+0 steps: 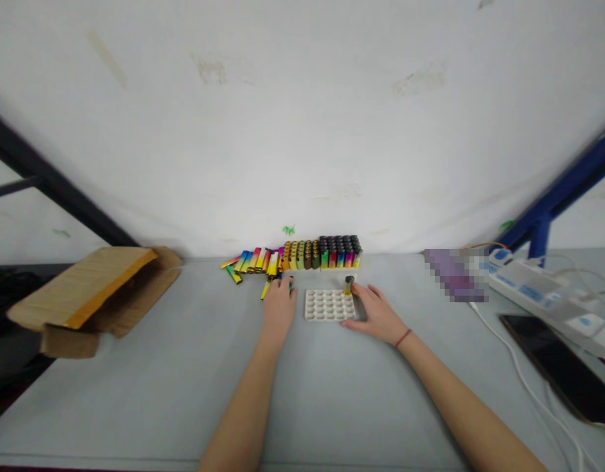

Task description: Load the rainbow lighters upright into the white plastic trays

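A pale tray [330, 318] of small hollows lies on a grey table [174, 393], one lighter [348, 286] upright at its far right corner, by the forefinger of the right hand [381, 316], whose thumb and fingers grasp the tray's right end. Apparently light and stiff, the tray is best held by its rim; the smooth lighter could slip, so pinch its sides. The left hand [279, 301] curls near loose lighters [255, 261], its grip unclear. Black-topped lighters [340, 252] stand beyond.
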Demonstrator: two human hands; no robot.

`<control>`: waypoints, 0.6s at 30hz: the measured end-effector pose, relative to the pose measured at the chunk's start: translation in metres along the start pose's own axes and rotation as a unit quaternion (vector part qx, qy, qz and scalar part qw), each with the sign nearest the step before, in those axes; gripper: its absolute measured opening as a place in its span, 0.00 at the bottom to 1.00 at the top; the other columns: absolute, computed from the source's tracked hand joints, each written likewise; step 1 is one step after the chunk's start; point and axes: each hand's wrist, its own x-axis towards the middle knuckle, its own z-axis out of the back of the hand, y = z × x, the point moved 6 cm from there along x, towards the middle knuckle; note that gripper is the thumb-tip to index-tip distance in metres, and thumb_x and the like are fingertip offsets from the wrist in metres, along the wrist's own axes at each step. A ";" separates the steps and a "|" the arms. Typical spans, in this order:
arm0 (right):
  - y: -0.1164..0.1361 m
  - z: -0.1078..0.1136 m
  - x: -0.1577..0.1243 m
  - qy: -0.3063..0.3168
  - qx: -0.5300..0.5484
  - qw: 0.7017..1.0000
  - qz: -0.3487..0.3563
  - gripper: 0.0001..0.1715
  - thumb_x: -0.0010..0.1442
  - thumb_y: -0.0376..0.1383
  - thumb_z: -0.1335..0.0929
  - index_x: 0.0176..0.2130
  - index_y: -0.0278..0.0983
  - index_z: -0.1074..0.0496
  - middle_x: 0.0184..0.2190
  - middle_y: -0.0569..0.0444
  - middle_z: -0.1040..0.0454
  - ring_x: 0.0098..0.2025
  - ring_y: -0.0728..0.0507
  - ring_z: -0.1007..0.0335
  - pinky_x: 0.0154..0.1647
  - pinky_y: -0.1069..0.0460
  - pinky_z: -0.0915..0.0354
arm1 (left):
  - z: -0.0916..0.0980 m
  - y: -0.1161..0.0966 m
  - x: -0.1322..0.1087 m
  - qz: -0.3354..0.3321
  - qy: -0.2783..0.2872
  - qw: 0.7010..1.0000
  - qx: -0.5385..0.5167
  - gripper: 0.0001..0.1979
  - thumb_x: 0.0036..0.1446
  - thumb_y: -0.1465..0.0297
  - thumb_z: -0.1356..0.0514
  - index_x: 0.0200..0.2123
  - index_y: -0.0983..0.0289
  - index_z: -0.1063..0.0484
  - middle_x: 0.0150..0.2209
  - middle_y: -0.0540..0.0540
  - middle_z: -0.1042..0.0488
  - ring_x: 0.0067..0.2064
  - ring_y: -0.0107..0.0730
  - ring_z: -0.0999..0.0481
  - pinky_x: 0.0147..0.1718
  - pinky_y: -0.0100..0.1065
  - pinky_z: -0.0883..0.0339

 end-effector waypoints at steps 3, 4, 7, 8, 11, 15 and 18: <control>0.000 0.000 0.000 -0.003 -0.001 1.000 0.002 0.51 0.56 0.54 0.28 0.67 0.33 0.46 0.62 0.34 0.33 0.64 0.31 0.36 0.68 0.30 0.53 | -0.004 0.001 0.002 0.009 -0.003 0.998 -0.056 0.18 0.61 0.76 0.46 0.52 0.66 0.26 0.45 0.64 0.23 0.48 0.45 0.24 0.53 0.44 0.33; 0.000 0.000 0.000 -0.002 -0.002 1.000 0.003 0.51 0.56 0.54 0.28 0.67 0.32 0.46 0.62 0.34 0.33 0.64 0.31 0.36 0.68 0.30 0.53 | -0.004 0.002 0.004 0.013 -0.009 0.996 -0.087 0.18 0.61 0.76 0.47 0.52 0.66 0.26 0.46 0.64 0.23 0.49 0.45 0.24 0.54 0.44 0.34; 0.000 0.000 0.000 -0.002 -0.004 1.000 0.006 0.51 0.56 0.54 0.29 0.67 0.32 0.45 0.62 0.34 0.32 0.64 0.31 0.36 0.68 0.30 0.53 | -0.001 0.000 0.007 0.028 -0.037 0.972 -0.231 0.16 0.61 0.73 0.46 0.51 0.68 0.27 0.47 0.65 0.26 0.51 0.45 0.25 0.55 0.45 0.33; 0.000 0.000 0.000 -0.003 -0.005 1.000 0.007 0.50 0.56 0.54 0.29 0.67 0.33 0.45 0.62 0.34 0.32 0.64 0.31 0.36 0.68 0.30 0.53 | -0.001 -0.002 0.008 0.032 -0.036 0.955 -0.293 0.15 0.61 0.72 0.45 0.49 0.67 0.27 0.47 0.64 0.27 0.50 0.44 0.24 0.52 0.43 0.31; 0.000 0.000 -0.001 -0.003 -0.011 1.000 0.008 0.51 0.56 0.53 0.28 0.67 0.33 0.45 0.62 0.34 0.33 0.64 0.31 0.36 0.68 0.30 0.53 | -0.004 -0.014 0.006 0.050 0.013 0.870 -0.490 0.12 0.61 0.66 0.42 0.46 0.64 0.29 0.43 0.58 0.29 0.39 0.35 0.22 0.37 0.36 0.26; 0.000 0.000 -0.001 -0.001 -0.016 1.000 0.004 0.51 0.56 0.53 0.28 0.67 0.32 0.45 0.62 0.34 0.32 0.64 0.31 0.36 0.68 0.30 0.52 | -0.005 -0.034 -0.004 0.083 0.063 0.741 -0.663 0.18 0.57 0.56 0.38 0.45 0.61 0.31 0.27 0.46 0.34 0.22 0.22 0.34 0.22 0.26 0.36; 0.000 0.000 0.000 0.004 -0.016 1.000 0.002 0.51 0.56 0.52 0.28 0.67 0.32 0.45 0.63 0.35 0.33 0.64 0.31 0.36 0.69 0.31 0.53 | -0.007 -0.037 -0.010 0.143 0.058 0.683 -0.714 0.22 0.58 0.49 0.43 0.33 0.64 0.31 0.18 0.42 0.44 0.17 0.20 0.45 0.16 0.23 0.47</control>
